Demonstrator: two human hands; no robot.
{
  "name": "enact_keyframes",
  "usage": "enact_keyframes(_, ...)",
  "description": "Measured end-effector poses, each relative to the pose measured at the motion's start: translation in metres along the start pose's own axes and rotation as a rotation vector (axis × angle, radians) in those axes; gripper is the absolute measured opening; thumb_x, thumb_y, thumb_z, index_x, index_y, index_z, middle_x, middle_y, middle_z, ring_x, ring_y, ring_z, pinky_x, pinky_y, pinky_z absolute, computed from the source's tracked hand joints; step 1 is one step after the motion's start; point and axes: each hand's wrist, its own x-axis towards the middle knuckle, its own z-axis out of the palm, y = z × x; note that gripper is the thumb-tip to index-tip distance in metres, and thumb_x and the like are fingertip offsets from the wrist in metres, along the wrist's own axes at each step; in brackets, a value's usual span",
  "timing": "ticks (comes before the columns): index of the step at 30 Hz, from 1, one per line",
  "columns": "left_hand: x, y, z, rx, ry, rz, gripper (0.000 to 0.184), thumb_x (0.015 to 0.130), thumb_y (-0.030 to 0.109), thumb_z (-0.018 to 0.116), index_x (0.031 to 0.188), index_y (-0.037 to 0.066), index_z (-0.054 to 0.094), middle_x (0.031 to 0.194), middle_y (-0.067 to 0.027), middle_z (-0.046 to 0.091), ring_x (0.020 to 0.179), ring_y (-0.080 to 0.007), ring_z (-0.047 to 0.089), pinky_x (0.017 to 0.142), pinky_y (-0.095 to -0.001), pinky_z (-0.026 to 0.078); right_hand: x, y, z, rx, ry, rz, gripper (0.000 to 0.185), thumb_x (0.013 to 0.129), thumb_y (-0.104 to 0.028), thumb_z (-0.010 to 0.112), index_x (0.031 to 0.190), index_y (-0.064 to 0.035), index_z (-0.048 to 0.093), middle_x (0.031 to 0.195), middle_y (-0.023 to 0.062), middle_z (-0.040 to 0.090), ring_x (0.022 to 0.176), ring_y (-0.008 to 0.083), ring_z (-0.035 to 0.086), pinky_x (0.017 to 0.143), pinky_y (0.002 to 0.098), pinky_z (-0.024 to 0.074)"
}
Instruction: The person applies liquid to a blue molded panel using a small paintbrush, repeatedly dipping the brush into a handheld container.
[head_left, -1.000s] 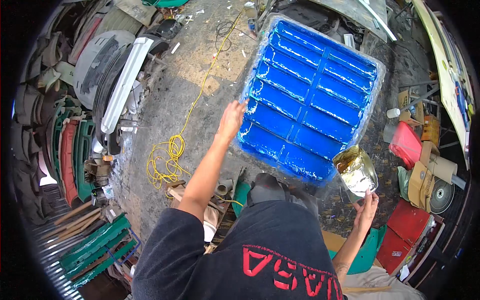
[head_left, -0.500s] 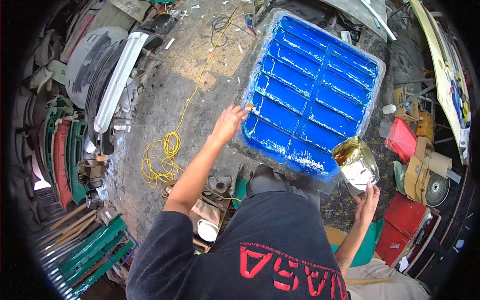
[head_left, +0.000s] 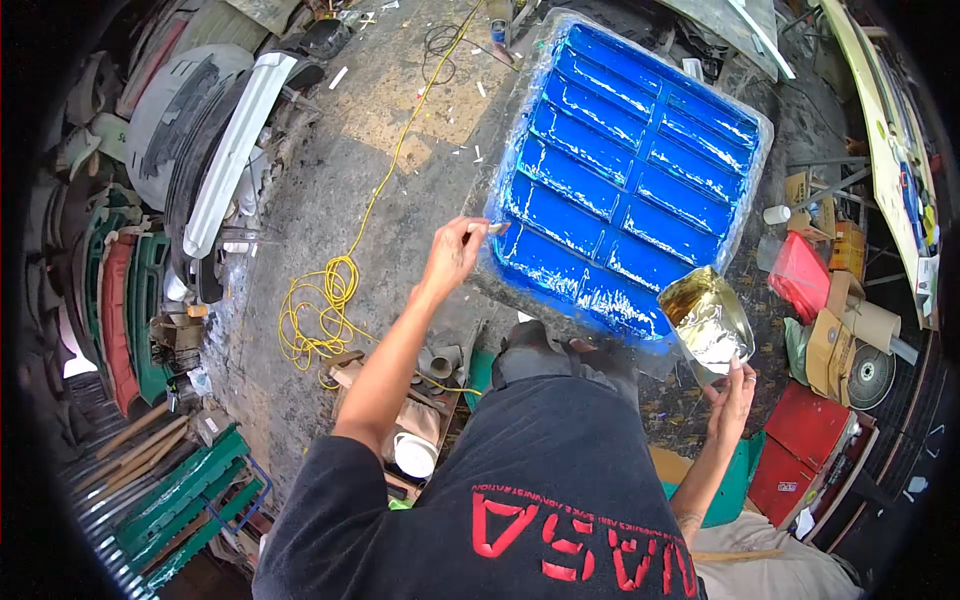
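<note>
My left hand (head_left: 455, 253) is closed around a small paintbrush (head_left: 496, 229), its tip at the left edge of the blue ribbed mould (head_left: 570, 232). This mould has rows of slanted recesses, white streaks and patches, and a rough translucent rim. Near its lower right corner, my right hand (head_left: 733, 396) grips a shiny gold-coloured metal tin (head_left: 722, 337) by its near side. The tin is tilted, so its reflective inside shows; how much it holds I cannot make out.
A yellow cord (head_left: 340, 290) lies coiled on the stained floor to the left. Bumper-like panels (head_left: 235, 160) are stacked beyond it. On the right are a red plastic bag (head_left: 800, 275), cardboard boxes (head_left: 832, 360) and a red case (head_left: 800, 450). A white bucket (head_left: 415, 455) stands near my left side.
My left hand has moved slightly left and down with the paintbrush, whose light handle now shows. The tin in my right hand has shifted slightly left and up.
</note>
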Motion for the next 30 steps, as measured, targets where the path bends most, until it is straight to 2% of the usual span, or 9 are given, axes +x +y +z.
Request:
enact_keyframes(3, 0.015, -0.027, 0.025, -0.199, 0.027, -0.243, 0.027, 0.092, 0.023, 0.058, 0.097, -0.001, 0.070, 0.072, -0.0072, 0.070, 0.060, -0.0131, 0.061, 0.058, -0.0291, 0.048, -0.001, -0.002, 0.004, -0.019, -0.035, 0.002, 0.040, 0.092, -0.036, 0.063, 0.115, -0.0081, 0.045, 0.109, 0.0057, 0.054, 0.100, 0.0142, 0.056, 0.075, 0.0412, 0.0551)
enact_keyframes(6, 0.025, -0.044, 0.037, -0.183, 0.075, -0.386, 0.026, 0.092, 0.020, 0.056, 0.094, -0.002, 0.069, 0.073, -0.0077, 0.069, 0.060, -0.0126, 0.061, 0.058, -0.0281, 0.049, -0.002, -0.004, 0.008, 0.011, -0.039, 0.039, 0.046, 0.088, -0.032, 0.068, 0.117, -0.0076, 0.041, 0.113, 0.0061, 0.055, 0.105, 0.0164, 0.055, 0.076, 0.0413, 0.0522)
enact_keyframes(10, 0.024, -0.014, 0.027, -0.123, 0.344, -0.295, 0.021, 0.091, 0.017, 0.058, 0.090, -0.002, 0.068, 0.067, -0.0073, 0.067, 0.058, -0.0134, 0.060, 0.056, -0.0294, 0.048, -0.010, -0.001, 0.006, 0.043, -0.025, 0.014, 0.046, 0.088, -0.030, 0.068, 0.117, -0.0071, 0.041, 0.113, 0.0062, 0.055, 0.105, 0.0160, 0.055, 0.075, 0.0403, 0.0538)
enact_keyframes(14, 0.014, -0.015, 0.044, -0.052, 0.232, -0.242, 0.021, 0.091, 0.016, 0.058, 0.091, -0.003, 0.067, 0.066, -0.0089, 0.065, 0.057, -0.0140, 0.059, 0.053, -0.0314, 0.045, -0.013, 0.000, 0.009, 0.033, -0.018, 0.030, 0.045, 0.088, -0.028, 0.068, 0.117, -0.0067, 0.041, 0.113, 0.0068, 0.055, 0.105, 0.0155, 0.055, 0.075, 0.0392, 0.0548)
enact_keyframes(18, 0.021, -0.020, 0.035, -0.071, 0.334, -0.286, 0.020, 0.090, 0.014, 0.056, 0.091, -0.003, 0.067, 0.064, -0.0096, 0.064, 0.055, -0.0139, 0.056, 0.051, -0.0323, 0.043, -0.012, 0.001, 0.008, 0.022, -0.014, 0.038, 0.045, 0.087, -0.027, 0.069, 0.117, -0.0066, 0.042, 0.114, 0.0072, 0.054, 0.105, 0.0156, 0.053, 0.076, 0.0397, 0.0542)
enact_keyframes(19, 0.022, -0.021, 0.031, -0.020, 0.373, -0.215, 0.020, 0.090, 0.013, 0.056, 0.091, -0.003, 0.067, 0.066, -0.0098, 0.066, 0.057, -0.0137, 0.058, 0.053, -0.0312, 0.045, -0.012, 0.002, 0.007, 0.017, -0.017, 0.036, 0.045, 0.087, -0.027, 0.069, 0.117, -0.0065, 0.042, 0.114, 0.0070, 0.054, 0.104, 0.0158, 0.052, 0.077, 0.0403, 0.0539)
enact_keyframes(23, 0.020, -0.022, 0.037, -0.090, 0.259, -0.277, 0.020, 0.089, 0.014, 0.056, 0.090, -0.003, 0.067, 0.070, -0.0094, 0.068, 0.062, -0.0139, 0.063, 0.058, -0.0296, 0.049, -0.011, 0.003, 0.013, 0.019, -0.023, 0.039, 0.046, 0.086, -0.027, 0.070, 0.117, -0.0061, 0.042, 0.113, 0.0072, 0.054, 0.105, 0.0161, 0.050, 0.078, 0.0410, 0.0528)
enact_keyframes(28, 0.018, -0.028, 0.019, -0.020, 0.370, -0.350, 0.020, 0.089, 0.014, 0.057, 0.091, -0.002, 0.068, 0.069, -0.0085, 0.068, 0.060, -0.0137, 0.062, 0.057, -0.0289, 0.049, -0.007, -0.003, 0.043, -0.032, -0.087, 0.045, 0.048, 0.085, -0.024, 0.072, 0.118, -0.0050, 0.041, 0.114, 0.0079, 0.054, 0.099, 0.0143, 0.053, 0.074, 0.0327, 0.0501)
enact_keyframes(30, 0.017, -0.028, 0.007, -0.164, 0.357, -0.322, 0.019, 0.090, 0.013, 0.056, 0.093, -0.002, 0.068, 0.070, -0.0077, 0.067, 0.059, -0.0116, 0.060, 0.057, -0.0268, 0.048, 0.004, 0.002, 0.055, -0.085, -0.158, 0.075, 0.050, 0.083, -0.020, 0.074, 0.118, -0.0047, 0.041, 0.110, 0.0076, 0.055, 0.096, 0.0134, 0.054, 0.073, 0.0292, 0.0486)
